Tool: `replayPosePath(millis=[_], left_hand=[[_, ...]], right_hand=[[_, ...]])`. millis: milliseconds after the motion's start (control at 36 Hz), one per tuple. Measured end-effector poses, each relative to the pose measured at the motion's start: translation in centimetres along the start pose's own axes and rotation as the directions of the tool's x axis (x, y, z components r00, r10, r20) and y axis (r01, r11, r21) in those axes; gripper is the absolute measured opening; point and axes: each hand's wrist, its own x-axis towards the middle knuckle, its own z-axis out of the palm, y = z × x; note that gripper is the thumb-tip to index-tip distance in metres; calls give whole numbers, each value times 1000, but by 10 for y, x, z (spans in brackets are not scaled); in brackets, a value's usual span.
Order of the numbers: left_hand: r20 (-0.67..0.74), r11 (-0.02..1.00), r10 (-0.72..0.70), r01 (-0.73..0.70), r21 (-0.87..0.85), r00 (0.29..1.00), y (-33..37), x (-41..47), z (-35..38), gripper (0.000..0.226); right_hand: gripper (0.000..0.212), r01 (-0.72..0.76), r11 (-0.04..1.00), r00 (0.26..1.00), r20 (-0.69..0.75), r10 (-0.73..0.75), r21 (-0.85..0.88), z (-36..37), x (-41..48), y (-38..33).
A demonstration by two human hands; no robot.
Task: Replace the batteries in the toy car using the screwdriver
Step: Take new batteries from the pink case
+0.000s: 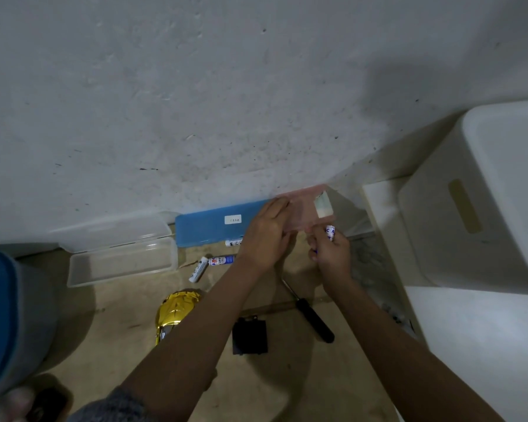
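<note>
My left hand (264, 236) grips the near edge of a pink translucent box (310, 208) lying by the wall. My right hand (331, 254) pinches a white and blue battery (330, 232) just in front of that box. Three more batteries lie on the floor: one (198, 269) tilted, one (221, 260) beside it, one (233, 242) partly under my left hand. The gold toy car (173, 312) lies on the floor, partly hidden by my left forearm. A black battery cover (250, 336) and a black-handled screwdriver (313, 319) lie between my arms.
A blue box (214, 222) with a white label lies against the wall. An open clear plastic case (119, 254) sits to its left. A white bin (482, 190) stands at right, a blue and grey container (9, 315) at left.
</note>
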Motion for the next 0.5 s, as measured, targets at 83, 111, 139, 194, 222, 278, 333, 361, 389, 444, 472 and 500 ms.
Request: replayPosePath(millis=[83,111,139,194,222,278,333,361,389,444,472,500], left_hand=[[9,1000,-4,4,-8,1000,-1,1,-1,58],[7,1000,1,-1,-9,1000,-1,1,-1,59],[8,1000,2,-2,-12,1000,-1,1,-1,59],[11,1000,-2,2,-22,1000,-1,2,-1,59],[15,1000,-9,9,-27,1000,-1,2,-1,59],[19,999,-20,20,-27,1000,0,2,-1,60],[15,1000,-7,8,-21,1000,0,2,-1,60],[15,1000,-3,3,-18,1000,0,2,-1,60],[17,1000,-4,4,-17,1000,1,2,-2,60],[16,1000,-8,8,-20,1000,2,2,-2,60],[15,1000,-9,9,-20,1000,2,3,-3,61],[17,1000,-10,10,-22,1000,3,3,-3,63]], right_hand=[[26,10,1000,1000,2,-10,6,0,1,1],[28,18,1000,1000,4,-18,16,1,0,1],[29,23,1000,1000,2,-24,18,0,0,1],[27,37,999,999,4,-38,27,1,-1,1],[26,46,998,999,6,-46,38,1,-2,1],[31,59,997,998,6,-60,50,1,-2,1],[34,63,995,998,9,-64,73,1,-3,0],[35,65,994,998,13,-66,83,1,-4,0],[35,66,994,998,15,-67,84,0,-4,-1],[34,55,996,998,11,-56,74,0,-5,-2],[34,41,996,999,6,-42,75,0,-5,-3],[33,25,996,1000,0,-25,86,1,-4,-4]])
